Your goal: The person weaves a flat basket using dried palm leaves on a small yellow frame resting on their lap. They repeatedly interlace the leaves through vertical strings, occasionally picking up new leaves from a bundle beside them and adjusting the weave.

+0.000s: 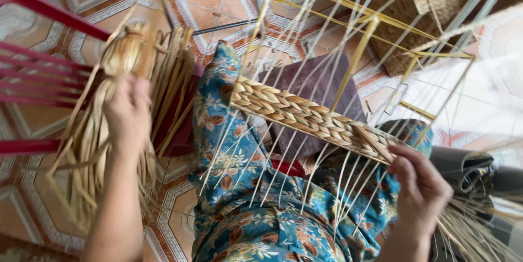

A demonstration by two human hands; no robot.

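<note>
1. Head view: the left hand [128, 115] reaches into a bundle of dried straw [117, 104] lying over a red rack [38, 71], fingers curled around a few strands; the grip itself is blurred.
2. The right hand [419, 185] pinches the end of the woven band [310, 117] on a yellow wire frame [354, 55] held over the lap.
3. The straw looks light, limp and brittle, best taken near the tied head; the band seems stiffer, and the frame's wire offers a firm hold.
</note>
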